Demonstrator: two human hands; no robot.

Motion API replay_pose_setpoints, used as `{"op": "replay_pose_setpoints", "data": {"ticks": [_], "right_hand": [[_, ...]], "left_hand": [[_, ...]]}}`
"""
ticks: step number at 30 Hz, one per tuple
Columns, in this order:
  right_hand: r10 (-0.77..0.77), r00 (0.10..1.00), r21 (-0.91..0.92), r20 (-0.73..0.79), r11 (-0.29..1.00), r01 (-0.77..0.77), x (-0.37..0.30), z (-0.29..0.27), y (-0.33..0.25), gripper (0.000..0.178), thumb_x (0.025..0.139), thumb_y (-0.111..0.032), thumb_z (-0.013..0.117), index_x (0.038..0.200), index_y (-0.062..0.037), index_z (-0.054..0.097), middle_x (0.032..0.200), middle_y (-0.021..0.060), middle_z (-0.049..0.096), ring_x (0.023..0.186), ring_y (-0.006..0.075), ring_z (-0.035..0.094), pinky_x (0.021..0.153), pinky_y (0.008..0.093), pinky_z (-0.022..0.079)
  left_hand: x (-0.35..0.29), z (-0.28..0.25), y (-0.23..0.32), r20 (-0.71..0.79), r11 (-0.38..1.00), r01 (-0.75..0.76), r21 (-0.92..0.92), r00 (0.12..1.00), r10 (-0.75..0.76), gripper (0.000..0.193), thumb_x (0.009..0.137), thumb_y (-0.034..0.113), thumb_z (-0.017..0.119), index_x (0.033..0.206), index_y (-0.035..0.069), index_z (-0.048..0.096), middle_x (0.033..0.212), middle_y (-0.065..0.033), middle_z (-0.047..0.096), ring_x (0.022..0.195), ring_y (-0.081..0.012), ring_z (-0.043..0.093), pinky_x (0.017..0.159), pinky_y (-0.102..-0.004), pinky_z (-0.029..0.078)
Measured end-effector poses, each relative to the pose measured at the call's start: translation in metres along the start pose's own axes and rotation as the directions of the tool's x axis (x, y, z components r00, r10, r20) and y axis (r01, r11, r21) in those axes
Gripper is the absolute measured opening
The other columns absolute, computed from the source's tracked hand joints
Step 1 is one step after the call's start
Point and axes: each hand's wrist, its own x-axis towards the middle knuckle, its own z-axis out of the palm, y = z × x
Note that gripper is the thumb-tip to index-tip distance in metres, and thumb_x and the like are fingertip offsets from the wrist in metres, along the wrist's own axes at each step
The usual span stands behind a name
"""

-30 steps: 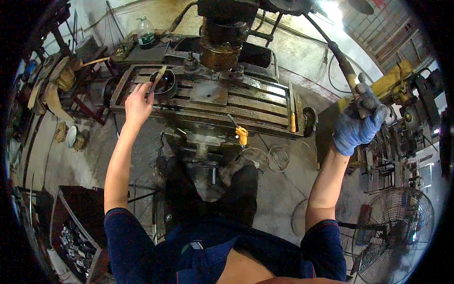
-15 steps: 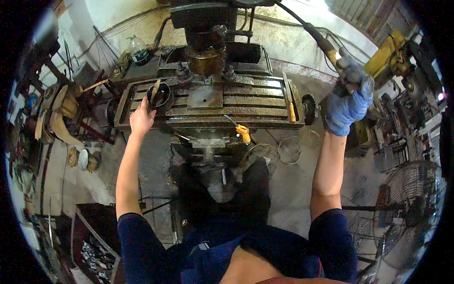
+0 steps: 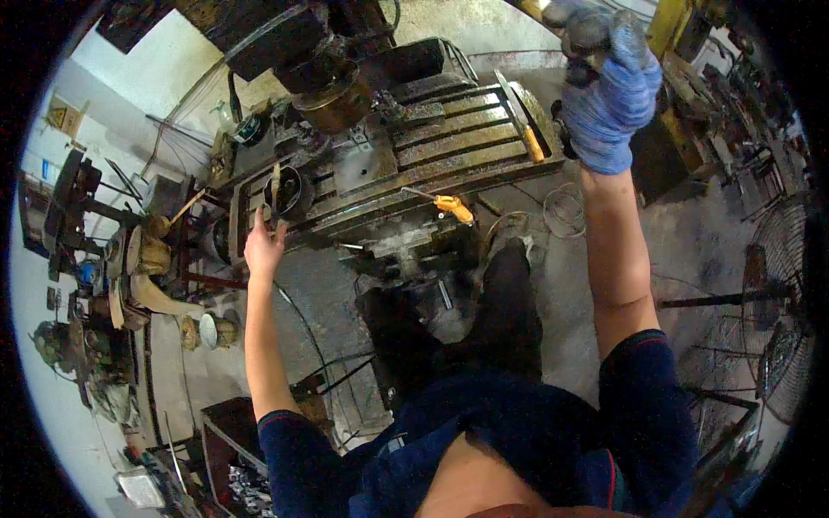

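My bare left hand is at the front left corner of the slotted machine table. Its index finger points forward and its thumb stands apart, with nothing seen in its grasp. Just beyond the fingers sits a dark round bowl with a flat wooden stick leaning in it. My right hand, in a blue knit glove, is raised at the upper right, fingers curled round a lever handle. The lever runs out of view at the top, and the glove hides most of the grip.
The machine's spindle head hangs over a flat plate on the table. A yellow-handled tool juts from the front edge. A file lies at the table's right end. A wire-guarded fan stands at right.
My view has turned, tilting the table in the picture. My left hand has drawn back from the bowl and stick. My right hand stays on the lever, now higher in the picture.
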Motion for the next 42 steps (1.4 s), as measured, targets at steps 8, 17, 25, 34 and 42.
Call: {"op": "replay_pose_setpoints", "data": {"ticks": [8,17,25,34,42], "right_hand": [[-0.078,0.996,0.376,0.051,0.925,0.053,-0.011,-0.001,0.022,0.031,0.087,-0.023,0.047,0.068,-0.0001,0.055,0.072,0.0129,0.057,0.077,0.0237,0.057,0.083,0.0384,0.042],[0.027,0.995,0.152,0.094,0.987,-0.041,-0.028,-0.010,0.012,0.026,0.083,-0.017,0.050,0.073,0.0053,0.058,0.078,0.0183,0.059,0.081,0.0299,0.056,0.085,0.0411,0.040],[-0.074,0.987,0.065,0.139,0.996,0.066,-0.034,-0.013,0.018,0.037,0.085,-0.031,0.055,0.071,0.0025,0.057,0.076,0.0123,0.060,0.068,0.0158,0.052,0.098,0.0431,0.032],[-0.124,0.972,-0.042,0.202,0.990,0.135,-0.037,-0.023,0.027,0.045,0.085,-0.036,0.051,0.064,0.0037,0.056,0.075,0.0135,0.058,0.076,0.0218,0.054,0.097,0.0473,0.032],[-0.006,1.000,-0.360,-0.015,0.933,0.000,-0.045,-0.033,0.025,0.025,0.079,-0.016,0.057,0.093,0.0034,0.063,0.092,0.0144,0.063,0.082,0.0215,0.058,0.072,0.0319,0.046]], "left_hand": [[-0.016,-0.052,-0.025,0.081,1.000,-0.018,0.014,0.997,0.016,0.058,0.076,0.033,0.064,0.125,0.009,0.044,0.080,-0.0124,0.064,0.077,-0.0310,0.061,0.066,-0.0381,0.047],[-0.062,-0.136,-0.077,0.153,0.992,-0.004,0.125,0.988,-0.015,0.049,0.075,0.019,0.064,0.120,0.005,0.050,0.084,-0.0136,0.064,0.078,-0.0275,0.061,0.068,-0.0361,0.047],[-0.123,-0.190,-0.112,0.176,0.965,0.233,0.117,0.952,-0.251,0.048,0.074,0.017,0.063,0.119,0.005,0.051,0.083,-0.0152,0.063,0.077,-0.0279,0.061,0.069,-0.0362,0.046],[-0.217,-0.239,-0.172,0.070,0.896,0.405,0.185,0.903,-0.423,0.046,0.074,0.015,0.064,0.116,-0.001,0.052,0.084,-0.0210,0.062,0.076,-0.0316,0.061,0.066,-0.0376,0.046],[-0.315,-0.271,-0.149,0.055,0.770,0.593,-0.236,0.799,-0.598,0.039,0.079,0.012,0.060,0.115,-0.002,0.052,0.090,-0.0095,0.059,0.079,-0.0123,0.053,0.070,-0.0267,0.044]]}}
